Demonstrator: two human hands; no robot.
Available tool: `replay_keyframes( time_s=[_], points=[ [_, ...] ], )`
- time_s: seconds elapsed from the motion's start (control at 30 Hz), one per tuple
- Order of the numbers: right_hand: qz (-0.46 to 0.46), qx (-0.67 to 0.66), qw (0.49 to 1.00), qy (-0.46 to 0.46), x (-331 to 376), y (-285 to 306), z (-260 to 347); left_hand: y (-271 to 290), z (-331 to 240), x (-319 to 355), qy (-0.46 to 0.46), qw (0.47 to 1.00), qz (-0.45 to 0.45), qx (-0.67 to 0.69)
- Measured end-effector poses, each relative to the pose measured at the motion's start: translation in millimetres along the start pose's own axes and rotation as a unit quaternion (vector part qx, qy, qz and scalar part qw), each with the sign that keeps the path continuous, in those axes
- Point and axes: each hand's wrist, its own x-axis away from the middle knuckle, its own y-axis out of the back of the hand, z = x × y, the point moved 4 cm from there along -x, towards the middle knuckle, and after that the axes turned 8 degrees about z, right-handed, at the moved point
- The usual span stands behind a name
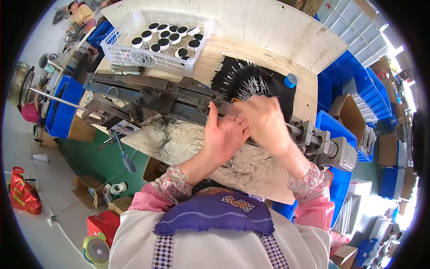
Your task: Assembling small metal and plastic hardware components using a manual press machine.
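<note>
1. We are cupping the left hand [225, 138], thumb apart, perhaps for support.
2. At its two o'clock, blur is preventing us telling whether the right hand [265, 122] is gripping.
3. Wire pins [255, 86] are lying beyond, at twelve o'clock, presumably for easy reach.

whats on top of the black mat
The black mat holds a heap of thin black and silver strands and, near its right edge, a blue cap. Anything under the heap or behind the right hand is covered.
</note>
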Motion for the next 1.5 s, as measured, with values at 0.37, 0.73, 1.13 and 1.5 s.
replay_keyframes(
  time_s=[0.37,0.73,1.13,1.5],
  points=[
    [0.011,-0.040,0.999,-0.029,-24,-1,-29,3,-19,7,-0.023,0.998,0.007,-0.056],
    [0.020,0.020,0.999,-0.030,-14,8,-24,-6,-23,6,-0.016,0.997,-0.007,-0.073],
    [-0.027,0.044,0.998,0.022,-12,9,-6,6,-23,10,-0.021,0.999,0.008,-0.049],
    [0.059,-0.013,0.997,-0.045,-19,12,-32,-9,-26,14,-0.033,0.995,-0.001,-0.093]
  ],
)
